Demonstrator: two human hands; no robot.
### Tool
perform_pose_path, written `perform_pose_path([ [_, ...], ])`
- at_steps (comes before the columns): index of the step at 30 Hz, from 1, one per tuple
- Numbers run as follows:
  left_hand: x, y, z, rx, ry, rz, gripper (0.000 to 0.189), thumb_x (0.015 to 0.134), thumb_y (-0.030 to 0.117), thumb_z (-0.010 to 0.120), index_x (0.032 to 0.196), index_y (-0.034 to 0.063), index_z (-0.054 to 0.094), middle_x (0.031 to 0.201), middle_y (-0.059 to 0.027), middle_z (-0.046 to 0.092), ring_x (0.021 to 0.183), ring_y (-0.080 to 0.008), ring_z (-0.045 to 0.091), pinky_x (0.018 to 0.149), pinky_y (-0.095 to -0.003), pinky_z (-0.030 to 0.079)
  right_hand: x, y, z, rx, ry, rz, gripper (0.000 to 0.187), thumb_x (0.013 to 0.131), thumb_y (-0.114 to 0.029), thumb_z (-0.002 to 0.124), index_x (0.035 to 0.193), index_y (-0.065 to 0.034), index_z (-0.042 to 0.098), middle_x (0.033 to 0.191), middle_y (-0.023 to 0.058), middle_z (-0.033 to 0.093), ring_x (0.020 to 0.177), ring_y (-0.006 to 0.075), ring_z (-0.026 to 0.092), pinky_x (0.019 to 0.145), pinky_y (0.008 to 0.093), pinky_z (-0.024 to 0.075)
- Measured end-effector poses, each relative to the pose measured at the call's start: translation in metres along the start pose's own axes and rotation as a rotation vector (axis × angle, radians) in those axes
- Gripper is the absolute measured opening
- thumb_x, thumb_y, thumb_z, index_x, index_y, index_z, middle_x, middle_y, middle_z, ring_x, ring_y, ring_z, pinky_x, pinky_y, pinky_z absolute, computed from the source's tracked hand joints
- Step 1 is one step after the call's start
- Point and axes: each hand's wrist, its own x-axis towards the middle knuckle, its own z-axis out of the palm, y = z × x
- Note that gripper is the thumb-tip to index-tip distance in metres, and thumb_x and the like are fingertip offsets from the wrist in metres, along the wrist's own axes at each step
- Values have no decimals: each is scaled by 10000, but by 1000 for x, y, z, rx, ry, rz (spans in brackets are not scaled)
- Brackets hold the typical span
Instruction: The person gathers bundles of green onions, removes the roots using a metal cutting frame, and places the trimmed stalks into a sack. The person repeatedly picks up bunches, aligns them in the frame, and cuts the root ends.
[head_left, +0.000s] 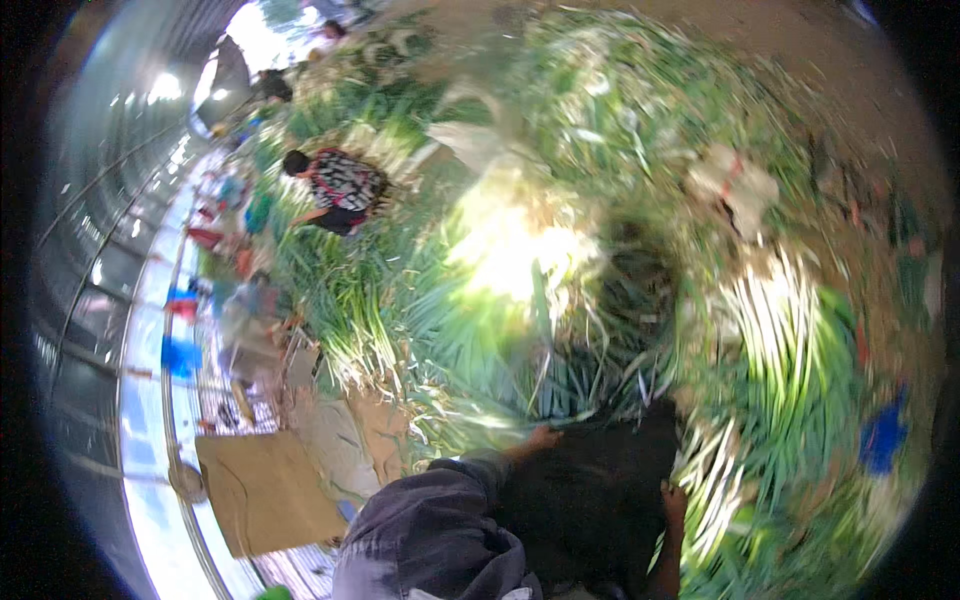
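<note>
My left hand (544, 437) lies at the left edge of the dark cloth (592, 495) over my lap, below a large heap of green onions (480, 322) with long green leaves. My right hand (673, 495) is at the cloth's right edge, beside pale onion stalks (712, 480). Both hands are small and blurred, so what their fingers do is unclear. Farther right lies a bunch of green onions (787, 330) with white stems towards the top. Bright light washes out the middle of the heap.
A person in a patterned top (349, 180) bends over more onions at the upper left. A brown cardboard sheet (270, 487) lies at the lower left. Loose leaves (645, 82) cover the ground ahead. A pale sack (735, 187) with a red mark and a blue item (885, 435) are at the right.
</note>
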Motion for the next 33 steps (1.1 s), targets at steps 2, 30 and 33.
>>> perform_pose_path([
  [2,13,52,-6,-33,13,32,516,905,527,631,928,22,734,922,-191,719,849,-344,687,765,-485,523,38,23,-26,125,-37,-54,494,937,-433,613,1084,32,695,872,194,698,769,338,653,749,442,502],
  [30,292,467,-175,-523,-39,-160,376,945,333,635,1135,12,676,925,-186,699,851,-257,673,716,-433,513,268,2,-218,254,121,153,489,954,-410,540,1162,0,706,1081,255,705,1022,408,677,915,479,510],
  [33,367,547,-206,112,94,240,406,937,334,638,1111,-31,677,983,-201,712,896,-318,680,769,-466,519,310,-40,-249,327,-21,176,459,960,-407,528,969,-4,747,926,247,720,959,426,684,865,490,521],
])
